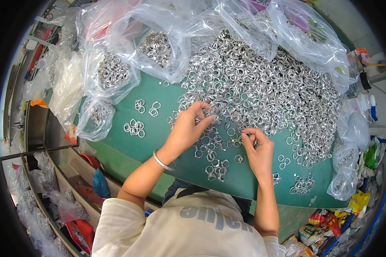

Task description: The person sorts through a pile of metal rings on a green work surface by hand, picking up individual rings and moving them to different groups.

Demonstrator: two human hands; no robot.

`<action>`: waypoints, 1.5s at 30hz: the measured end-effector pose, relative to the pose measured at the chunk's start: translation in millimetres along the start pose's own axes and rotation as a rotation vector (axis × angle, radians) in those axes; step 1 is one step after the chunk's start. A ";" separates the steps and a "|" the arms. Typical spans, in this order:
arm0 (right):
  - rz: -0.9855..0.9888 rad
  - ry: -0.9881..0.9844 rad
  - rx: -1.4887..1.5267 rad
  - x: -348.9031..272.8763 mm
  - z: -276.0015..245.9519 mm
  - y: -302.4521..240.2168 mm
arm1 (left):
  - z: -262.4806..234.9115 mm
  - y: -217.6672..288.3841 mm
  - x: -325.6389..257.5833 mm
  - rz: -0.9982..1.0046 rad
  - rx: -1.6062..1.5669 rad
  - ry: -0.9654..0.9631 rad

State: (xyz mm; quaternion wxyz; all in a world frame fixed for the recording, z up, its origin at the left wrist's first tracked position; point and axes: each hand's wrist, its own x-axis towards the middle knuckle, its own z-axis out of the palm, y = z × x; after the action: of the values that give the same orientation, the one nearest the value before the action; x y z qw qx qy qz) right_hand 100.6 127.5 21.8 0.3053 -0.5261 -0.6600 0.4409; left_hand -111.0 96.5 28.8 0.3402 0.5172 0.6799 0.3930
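Several small clusters of metal rings lie closest to me: a front cluster (217,170) between my arms, and an edge cluster (302,185) off to the right, near the rim of the green table (158,135). I'd leave a strip of bare surface round each, so my forearms can pass without sweeping one into another.

A little farther in is my right hand (258,147), its fingers curled inward and thumb close to forefinger. A glint of metal shows there, but I cannot tell whether the grip is closed on it. I'd turn that hand slightly, so the fingertips come into sight.

Beyond it, nearer the heap, my left hand (188,126) looks pinched on rings (208,115), which show between thumb and forefinger. A light pinch should do; thin hoops like these probably catch on one another, so I'd tease them apart flat rather than tug upward.

Loose rings (210,143) spread between the hands, and I'd draw from these first, since each outline reads more easily here than in a stack. Off to the left, a side cluster (135,128) stands well apart from them.

Farther out rises the main heap (253,85), with clear plastic bags (319,55) draped along its far side. I'd work from its near fringe, to avoid starting a slide.
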 end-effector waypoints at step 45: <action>-0.327 -0.122 -0.539 9.6 37.6 -18.5 | -19.1 -11.5 -12.7 0.054 0.174 0.173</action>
State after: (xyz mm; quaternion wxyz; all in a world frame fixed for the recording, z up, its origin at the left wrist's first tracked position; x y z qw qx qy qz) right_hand 57.6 125.9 22.0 0.1816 -0.4475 -0.8459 0.2262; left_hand -129.7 79.0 28.1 0.2235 0.5271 0.7241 0.3846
